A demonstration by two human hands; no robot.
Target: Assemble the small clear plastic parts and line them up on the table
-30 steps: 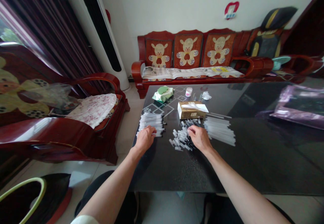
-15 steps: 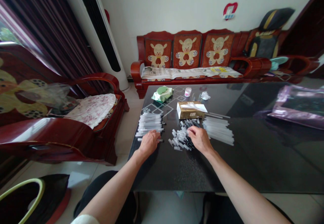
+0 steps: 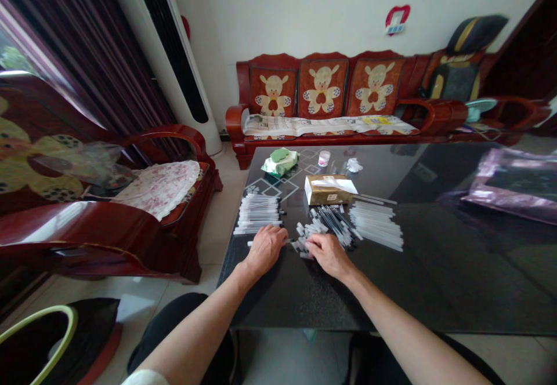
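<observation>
My left hand [image 3: 266, 249] is closed around a slim white pen [image 3: 250, 243], whose left end sticks out beyond the fingers. Just above that hand lies a neat row of white pens [image 3: 257, 214] with dark tips. My right hand [image 3: 329, 253] is closed in a pinch at the near edge of a loose pile of whitish pen caps [image 3: 307, 229]; a small pale piece, seemingly a cap, shows at its fingertips. Dark pen refills [image 3: 334, 222] lie fanned out beyond the right hand. Clear, whitish pen barrels [image 3: 376, 226] are laid out to its right.
On the glossy black table [image 3: 435, 280] stand a tissue box [image 3: 328, 195], a green wipes pack [image 3: 281, 162], a small white cup [image 3: 324, 158] and a crumpled tissue [image 3: 354, 165]. A purple plastic package [image 3: 513, 182] lies far right. A wooden armchair [image 3: 130, 240] is at the left.
My right hand has moved left and toward me, from the refills to the near edge of the caps. My left hand has slid right with the pen, bringing the hands closer.
</observation>
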